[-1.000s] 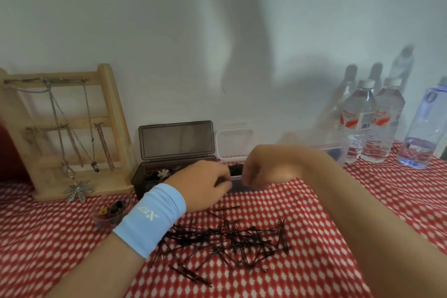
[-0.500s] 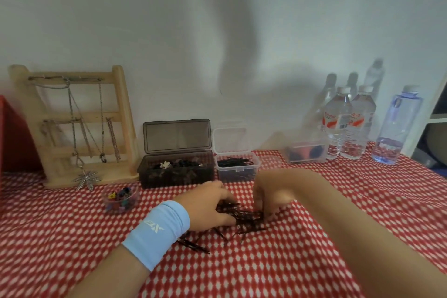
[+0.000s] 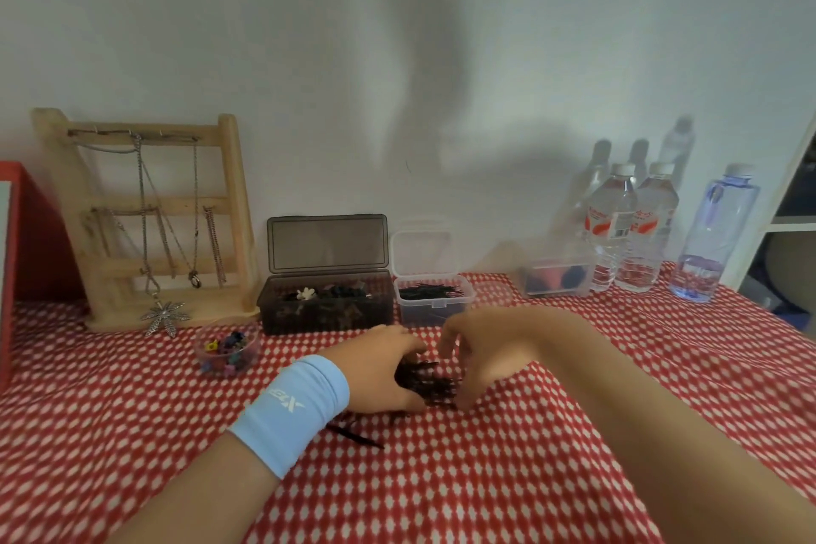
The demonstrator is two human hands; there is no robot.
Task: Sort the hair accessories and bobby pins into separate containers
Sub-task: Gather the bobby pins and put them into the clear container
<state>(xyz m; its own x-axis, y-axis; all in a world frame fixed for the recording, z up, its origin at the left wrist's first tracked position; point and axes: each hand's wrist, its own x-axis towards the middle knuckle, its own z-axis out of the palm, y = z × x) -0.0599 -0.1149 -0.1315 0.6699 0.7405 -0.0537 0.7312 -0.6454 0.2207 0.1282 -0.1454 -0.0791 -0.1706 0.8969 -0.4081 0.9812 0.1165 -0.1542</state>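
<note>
Bobby pins (image 3: 426,380) between left hand (image 3: 375,371) and right hand (image 3: 481,349)

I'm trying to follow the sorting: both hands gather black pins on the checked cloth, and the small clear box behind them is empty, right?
Not quite: the clear box is not empty; the head view shows black pins lying in it. The rest stands: the left hand and right hand gather loose pins on the checked cloth.

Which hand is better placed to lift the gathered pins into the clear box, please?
Probably the right hand: it cups the pins just in front of the clear box; the left hand sits before the dark box.
</note>
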